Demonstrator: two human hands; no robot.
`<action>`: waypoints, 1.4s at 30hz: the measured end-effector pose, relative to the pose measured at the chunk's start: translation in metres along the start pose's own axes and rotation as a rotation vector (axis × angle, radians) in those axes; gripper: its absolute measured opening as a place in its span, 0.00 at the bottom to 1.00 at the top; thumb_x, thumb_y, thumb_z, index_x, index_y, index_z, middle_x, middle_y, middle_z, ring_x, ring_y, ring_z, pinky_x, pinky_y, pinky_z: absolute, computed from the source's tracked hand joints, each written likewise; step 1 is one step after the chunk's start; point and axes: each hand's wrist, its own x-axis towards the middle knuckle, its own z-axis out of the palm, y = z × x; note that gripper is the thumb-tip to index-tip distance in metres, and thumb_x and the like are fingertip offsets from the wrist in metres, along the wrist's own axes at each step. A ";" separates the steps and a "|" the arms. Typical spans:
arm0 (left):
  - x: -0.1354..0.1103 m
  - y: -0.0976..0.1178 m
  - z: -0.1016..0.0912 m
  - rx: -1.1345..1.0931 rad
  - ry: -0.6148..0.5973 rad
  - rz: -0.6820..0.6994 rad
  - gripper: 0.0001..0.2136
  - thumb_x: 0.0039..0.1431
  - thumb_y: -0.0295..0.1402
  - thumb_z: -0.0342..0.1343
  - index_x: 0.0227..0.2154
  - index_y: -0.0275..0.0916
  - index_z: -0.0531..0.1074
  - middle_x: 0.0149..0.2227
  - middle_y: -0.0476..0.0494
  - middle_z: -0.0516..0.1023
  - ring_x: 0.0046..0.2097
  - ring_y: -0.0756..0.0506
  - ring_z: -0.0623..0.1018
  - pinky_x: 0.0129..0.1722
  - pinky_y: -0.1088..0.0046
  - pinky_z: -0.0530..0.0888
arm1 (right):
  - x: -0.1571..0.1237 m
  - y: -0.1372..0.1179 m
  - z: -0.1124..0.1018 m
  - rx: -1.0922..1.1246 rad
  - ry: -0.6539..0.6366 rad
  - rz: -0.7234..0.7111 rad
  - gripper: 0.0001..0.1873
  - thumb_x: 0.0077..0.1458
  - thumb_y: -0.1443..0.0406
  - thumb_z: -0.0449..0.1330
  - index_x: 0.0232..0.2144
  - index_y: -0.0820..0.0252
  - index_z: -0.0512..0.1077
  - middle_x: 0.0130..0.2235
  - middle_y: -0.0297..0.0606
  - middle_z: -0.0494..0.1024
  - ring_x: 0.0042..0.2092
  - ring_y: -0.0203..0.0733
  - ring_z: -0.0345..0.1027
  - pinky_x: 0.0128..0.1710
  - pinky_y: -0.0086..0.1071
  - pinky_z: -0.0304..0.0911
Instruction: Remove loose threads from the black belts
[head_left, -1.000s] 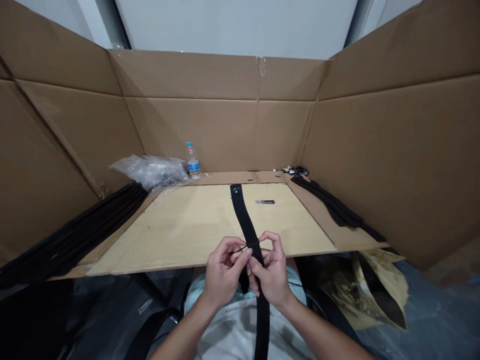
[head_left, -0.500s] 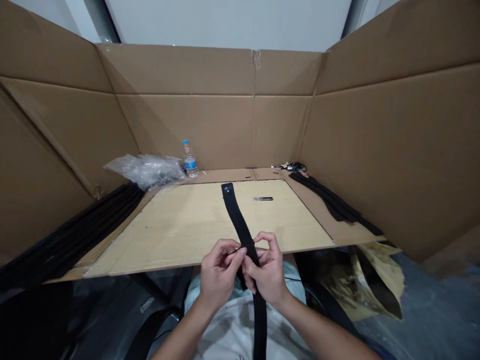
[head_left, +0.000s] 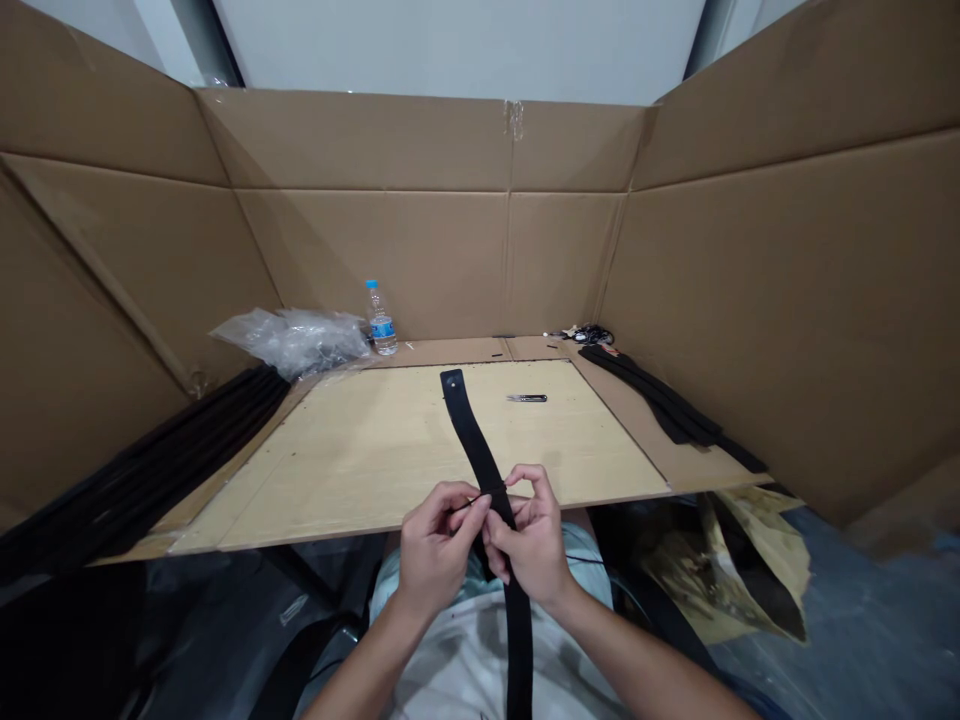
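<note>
A long black strap [head_left: 469, 430] lies across the pale wooden board [head_left: 360, 450], its far end with a small hole toward the back, its near part running down over my lap. My left hand [head_left: 431, 550] and my right hand [head_left: 532, 545] both pinch the strap at the board's front edge, fingers closed. A thin black thread or tie [head_left: 469, 500] crosses the strap between my fingertips.
Cardboard walls [head_left: 420, 250] enclose the board on three sides. A pile of black straps [head_left: 150, 465] lies at left, more straps [head_left: 660, 400] at right. A crumpled plastic bag [head_left: 296, 340], a water bottle [head_left: 381, 320] and a small metal tool [head_left: 527, 398] lie further back.
The view shifted slightly; the strap's far end lies a little further left. My hands stay pinched on the strap in nearly the same place.
</note>
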 end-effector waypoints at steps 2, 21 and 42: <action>0.000 0.001 -0.001 0.003 -0.010 -0.026 0.05 0.55 0.32 0.58 0.29 0.35 0.71 0.19 0.53 0.66 0.22 0.53 0.68 0.23 0.81 0.66 | 0.001 0.002 -0.001 0.003 0.002 -0.003 0.27 0.49 0.58 0.64 0.36 0.53 0.47 0.18 0.19 0.68 0.11 0.26 0.51 0.07 0.16 0.49; 0.005 0.012 -0.010 -0.243 -0.205 -0.309 0.10 0.56 0.37 0.58 0.34 0.36 0.65 0.21 0.54 0.64 0.22 0.52 0.71 0.22 0.78 0.66 | 0.000 0.001 -0.001 0.091 -0.007 0.022 0.21 0.53 0.52 0.61 0.39 0.59 0.60 0.19 0.27 0.70 0.12 0.27 0.55 0.09 0.17 0.51; 0.020 0.035 -0.024 -0.474 -0.336 -0.624 0.14 0.48 0.39 0.64 0.27 0.32 0.71 0.19 0.47 0.72 0.21 0.51 0.71 0.20 0.78 0.62 | -0.005 -0.004 0.002 0.032 -0.088 -0.085 0.16 0.57 0.56 0.58 0.32 0.58 0.54 0.23 0.32 0.75 0.15 0.27 0.59 0.11 0.17 0.52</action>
